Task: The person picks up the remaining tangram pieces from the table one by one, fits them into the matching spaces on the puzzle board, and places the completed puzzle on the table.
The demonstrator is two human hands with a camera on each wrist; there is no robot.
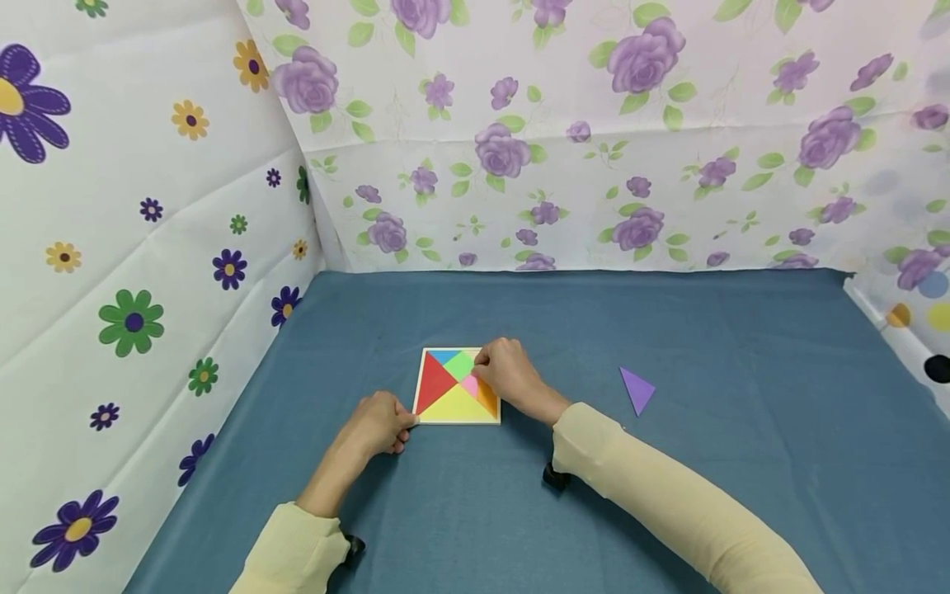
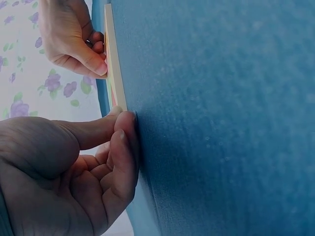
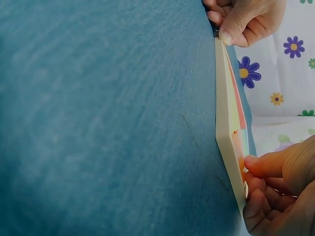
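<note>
A square tangram tray [image 1: 458, 424] with a pale wooden rim lies on the cloth. Red [image 1: 435, 381], yellow [image 1: 460, 407], green [image 1: 458, 365], blue [image 1: 443, 355], pink [image 1: 470, 384] and orange pieces [image 1: 486, 399] lie inside it. My left hand [image 1: 380, 422] pinches the tray's near left corner between thumb and index finger, as the left wrist view shows closely. Over the tray's right side, my right hand [image 1: 510, 375] has thumb and fingertips together at the orange piece's upper end. The fingers partly hide that piece and the far right corner.
A purple triangle [image 1: 638, 390] lies on the blue cloth [image 1: 712, 478], to the right of the tray. Flowered white sheets hang behind the table [image 1: 564, 165] and along its left side [image 1: 171, 272].
</note>
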